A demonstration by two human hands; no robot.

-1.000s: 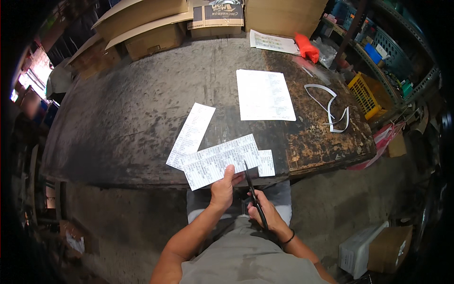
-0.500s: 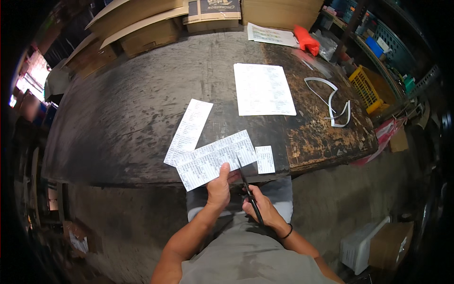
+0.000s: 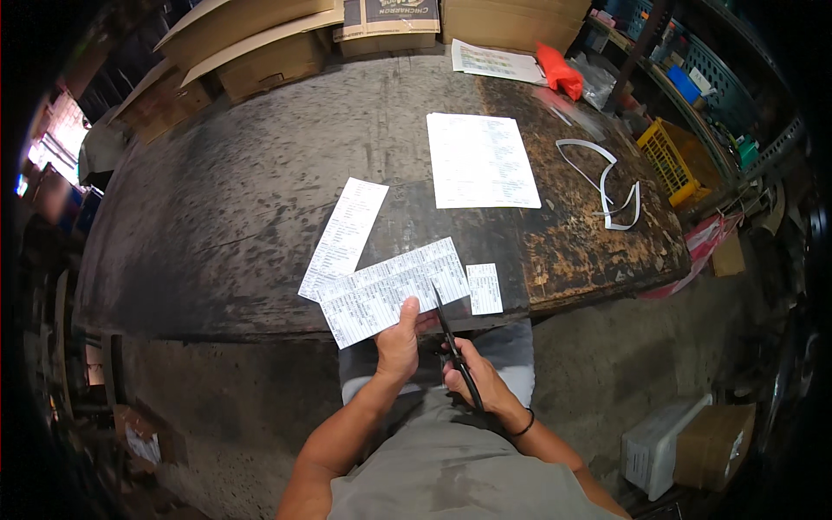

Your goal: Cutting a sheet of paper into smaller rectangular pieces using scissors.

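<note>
My left hand (image 3: 400, 338) pinches the lower edge of a wide printed paper strip (image 3: 381, 295), thumb on top and fingers mostly hidden beneath. In my right hand (image 3: 478, 377) is a pair of black-handled scissors (image 3: 458, 357), pointing up and away from me. The blades meet the strip's near edge, right of my left thumb. Under the strip's left end lies part of a narrower printed paper strip (image 3: 351, 227), slanting away on the table. A small cut printed paper piece (image 3: 484, 289) rests just right of the held strip.
A white stack of printed sheets (image 3: 484, 165) lies farther back on the dark worn table (image 3: 217, 217). Curled paper offcuts (image 3: 607, 178) are to its right. Along the far edge stand cardboard boxes (image 3: 269, 65), more papers (image 3: 494, 62) and a red plastic bag (image 3: 559, 71).
Both hands, the paper strip and the scissors keep nearly the same place. The whole view has shifted very slightly.
</note>
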